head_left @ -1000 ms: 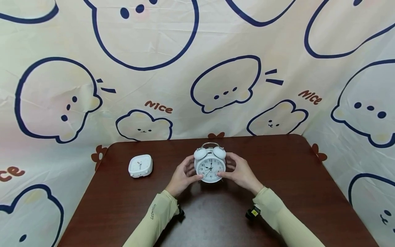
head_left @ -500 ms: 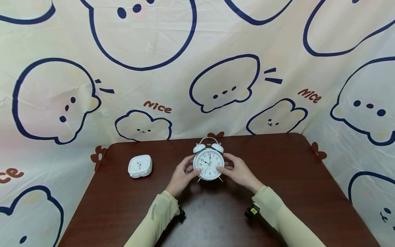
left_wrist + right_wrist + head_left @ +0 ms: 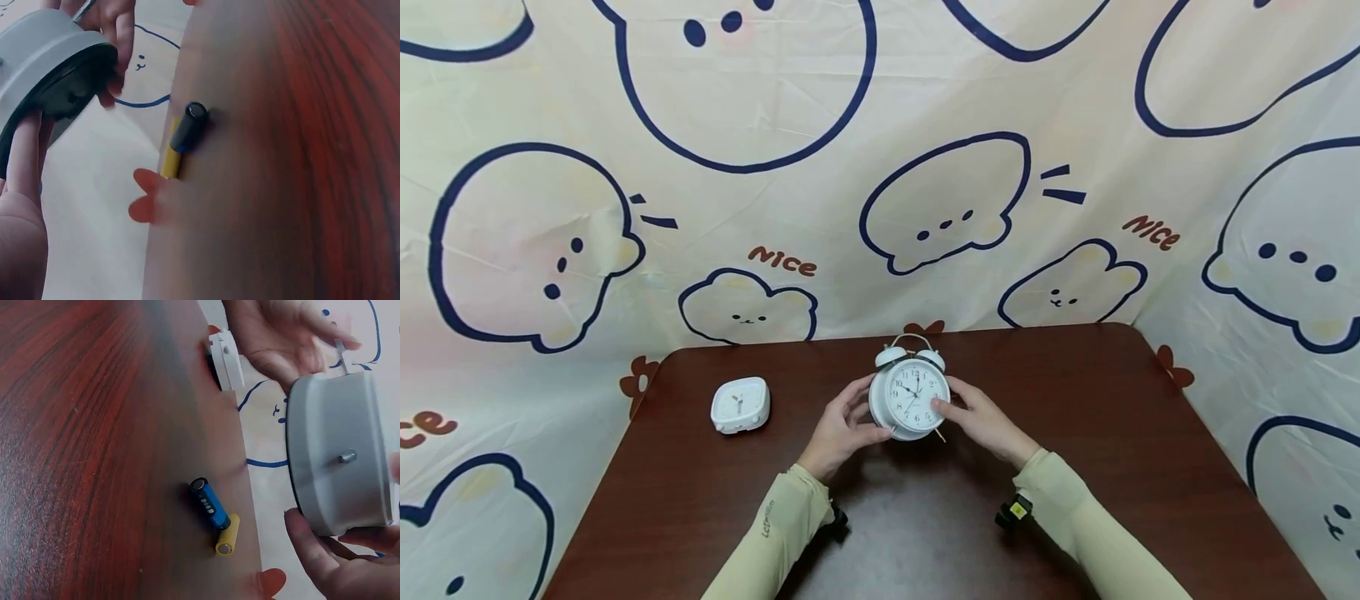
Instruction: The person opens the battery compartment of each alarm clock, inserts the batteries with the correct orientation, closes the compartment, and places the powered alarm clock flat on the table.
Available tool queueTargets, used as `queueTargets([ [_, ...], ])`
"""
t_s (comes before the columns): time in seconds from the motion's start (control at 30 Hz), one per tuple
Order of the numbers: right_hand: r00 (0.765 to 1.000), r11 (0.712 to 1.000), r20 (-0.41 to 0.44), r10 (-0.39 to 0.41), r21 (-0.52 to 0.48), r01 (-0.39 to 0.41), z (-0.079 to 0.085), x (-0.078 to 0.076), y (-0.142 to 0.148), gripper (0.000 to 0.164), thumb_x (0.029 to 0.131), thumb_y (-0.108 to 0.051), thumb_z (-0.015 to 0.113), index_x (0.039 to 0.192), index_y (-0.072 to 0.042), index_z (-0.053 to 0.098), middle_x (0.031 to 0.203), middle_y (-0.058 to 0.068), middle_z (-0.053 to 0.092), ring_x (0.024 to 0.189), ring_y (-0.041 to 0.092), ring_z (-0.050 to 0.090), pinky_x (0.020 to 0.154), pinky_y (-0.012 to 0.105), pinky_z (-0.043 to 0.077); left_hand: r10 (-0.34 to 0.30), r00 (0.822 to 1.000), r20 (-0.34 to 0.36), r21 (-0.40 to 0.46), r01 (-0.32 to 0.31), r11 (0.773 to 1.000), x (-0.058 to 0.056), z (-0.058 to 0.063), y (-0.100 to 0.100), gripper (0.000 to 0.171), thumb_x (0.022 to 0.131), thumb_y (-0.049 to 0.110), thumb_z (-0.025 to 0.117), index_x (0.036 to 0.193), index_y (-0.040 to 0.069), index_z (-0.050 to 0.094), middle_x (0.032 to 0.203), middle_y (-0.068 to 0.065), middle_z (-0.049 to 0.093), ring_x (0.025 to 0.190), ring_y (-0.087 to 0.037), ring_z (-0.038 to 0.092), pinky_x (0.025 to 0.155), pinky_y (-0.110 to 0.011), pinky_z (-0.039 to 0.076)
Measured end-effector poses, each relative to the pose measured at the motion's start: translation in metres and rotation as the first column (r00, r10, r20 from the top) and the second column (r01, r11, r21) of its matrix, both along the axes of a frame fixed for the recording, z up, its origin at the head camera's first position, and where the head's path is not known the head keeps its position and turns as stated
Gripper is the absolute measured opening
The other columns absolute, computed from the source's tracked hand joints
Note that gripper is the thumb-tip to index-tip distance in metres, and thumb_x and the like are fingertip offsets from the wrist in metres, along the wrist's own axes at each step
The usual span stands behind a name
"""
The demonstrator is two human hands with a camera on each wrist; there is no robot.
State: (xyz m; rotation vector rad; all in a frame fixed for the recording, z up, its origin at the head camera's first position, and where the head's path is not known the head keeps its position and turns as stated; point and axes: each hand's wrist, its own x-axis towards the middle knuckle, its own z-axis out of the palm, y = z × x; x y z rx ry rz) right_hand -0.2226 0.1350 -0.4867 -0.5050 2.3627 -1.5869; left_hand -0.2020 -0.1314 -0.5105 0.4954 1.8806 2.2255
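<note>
Facing up, slightly R, long axis twd backdrop [image 3: 835,208], clk [image 3: 913,397] gripped by L hand [image 3: 841,432] & R hand [image 3: 989,425].

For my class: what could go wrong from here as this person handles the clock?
Held up between the left grip and right grip, the white round twin-bell alarm clock might slip onto the dark brown wood-grain table. The blue cylindrical battery and yellow cylindrical battery lie loose there and could roll if bumped.

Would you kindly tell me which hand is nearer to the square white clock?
Left. The left hand is right of the square clock, apart from it; the right hand is farther right, on the alarm clock.
</note>
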Motion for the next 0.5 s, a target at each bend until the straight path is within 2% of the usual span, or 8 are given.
queueTargets([
  [0.1,0.998,0.998,0.054,0.017,-0.056,-0.014,-0.001,-0.001,0.002,0.053,0.109,-0.028,0.054,0.154,-0.002,0.042,0.146,0.015,0.055,0.131,0.027,0.050,0.114,0.044,0.041,-0.017,1.000,-0.013,0.025,0.018,1.000,0.002,0.002,0.003,0.090,0.083,0.009,0.087,0.158,0.007,0.038,0.151,-0.018,0.047,0.127,-0.014,0.060,0.089,-0.033,0.061],
  [0.23,0.991,0.992,0.133,0.021,-0.130,-0.004,-0.003,-0.001,0.004,0.053,0.110,-0.032,0.050,0.155,-0.004,0.040,0.142,0.015,0.055,0.121,0.023,0.054,0.107,0.036,0.046,-0.033,0.999,-0.035,0.035,0.034,0.999,0.005,0.006,0.009,0.087,0.088,0.011,0.083,0.159,0.006,0.035,0.150,-0.013,0.047,0.128,-0.013,0.059,0.091,-0.030,0.060],
  [0.33,0.984,0.985,0.175,0.025,-0.171,0.006,-0.004,-0.002,0.005,0.054,0.111,-0.035,0.048,0.154,-0.003,0.041,0.139,0.015,0.056,0.116,0.020,0.055,0.102,0.032,0.047,-0.027,0.998,-0.056,0.032,0.029,0.999,0.008,0.010,0.012,0.084,0.091,0.010,0.080,0.160,0.004,0.034,0.149,-0.013,0.048,0.128,-0.013,0.059,0.093,-0.027,0.058],
  [0.5,0.975,0.976,0.220,0.030,-0.218,0.019,-0.003,-0.004,0.004,0.055,0.111,-0.040,0.045,0.152,-0.004,0.042,0.139,0.015,0.055,0.118,0.021,0.054,0.105,0.034,0.046,-0.009,0.996,-0.091,-0.005,0.009,1.000,0.010,0.015,0.017,0.079,0.094,0.007,0.076,0.160,0.005,0.034,0.149,-0.017,0.050,0.126,-0.012,0.059,0.096,-0.025,0.056],
])
